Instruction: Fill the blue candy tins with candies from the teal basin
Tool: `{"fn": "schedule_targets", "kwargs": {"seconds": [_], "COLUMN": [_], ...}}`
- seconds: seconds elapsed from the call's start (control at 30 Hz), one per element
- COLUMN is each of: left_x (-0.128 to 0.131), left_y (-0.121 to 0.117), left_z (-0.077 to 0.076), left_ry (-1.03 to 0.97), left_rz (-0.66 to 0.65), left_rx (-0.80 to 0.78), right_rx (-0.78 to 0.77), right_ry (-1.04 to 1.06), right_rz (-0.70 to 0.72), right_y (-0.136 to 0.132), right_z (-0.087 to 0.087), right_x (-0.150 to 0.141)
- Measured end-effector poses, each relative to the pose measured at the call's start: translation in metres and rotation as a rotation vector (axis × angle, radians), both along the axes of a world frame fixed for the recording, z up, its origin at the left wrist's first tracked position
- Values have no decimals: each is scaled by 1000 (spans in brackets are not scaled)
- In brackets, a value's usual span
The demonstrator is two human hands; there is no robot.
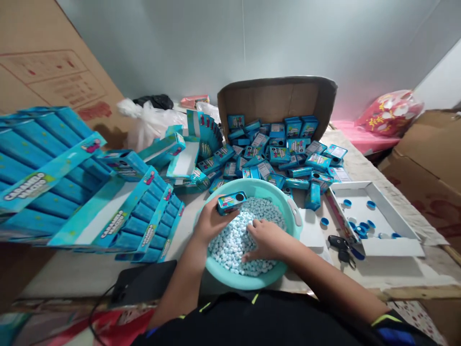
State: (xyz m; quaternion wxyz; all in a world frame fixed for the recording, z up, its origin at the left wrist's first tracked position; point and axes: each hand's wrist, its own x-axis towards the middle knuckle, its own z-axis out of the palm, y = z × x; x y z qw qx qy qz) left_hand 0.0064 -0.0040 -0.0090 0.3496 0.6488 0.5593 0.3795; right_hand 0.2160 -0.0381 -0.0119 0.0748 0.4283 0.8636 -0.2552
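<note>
at the near centre of the table, your left hand (pixel 211 222) is clamped on a small blue box (pixel 231 202), holding it on its side over the far left rim of the teal basin (pixel 293 218); a round dark hole shows near the box's right end. just right of it, your right hand (pixel 264 239) lies palm down on the pale blue candies (pixel 230 245) that fill the basin, fingers spread and loosely curled into them, gripping nothing you can make out. your two hands sit near each other but apart, the box just above and left of your right fingertips. beyond the basin, a heap of like blue boxes (pixel 279 154) spills from an open cardboard carton (pixel 277 98). to the left stand blue display cartons (pixel 118 216). to the right, a white tray (pixel 392 245) holds blue caps (pixel 360 227), with a dark key fob (pixel 338 242) just beside its near left corner.
</note>
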Motion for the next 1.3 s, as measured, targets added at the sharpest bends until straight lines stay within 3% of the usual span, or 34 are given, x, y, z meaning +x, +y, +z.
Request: {"fn": "schedule_targets", "kwargs": {"seconds": [0.23,0.4,0.5,0.63,0.73,0.87,1.03,1.17,1.3], "left_x": [1,0,0,2,6,12,13,13,13], "left_y": [-3,-2,-2,-3,-4,-6,-10,-12,-10], "left_z": [-1,0,-1,-2,0,2,-3,-3,-1], "left_ry": [182,219,223,260,273,258,238,237,253], "left_rz": [-114,-92,-73,-103,-165,-190,-206,-202,-232], "left_rx": [-56,-72,-79,-65,-70,-110,-107,-112,-83], "right_rx": [-137,-154,-185,-333,-287,-248,-248,-286,-319], "right_ry": [-45,50,291,861,1235,1538,1668,1678,1661], "right_rz": [52,48,-57,-423,-680,-823,-845,-907,-860], "right_y": [1,5,11,21,32,52,64,59,54], "right_z": [6,3,0,-1,5,18,18,11,8], "right_x": [-2,3,13,19,10,-12,-25,-23,-23]}}
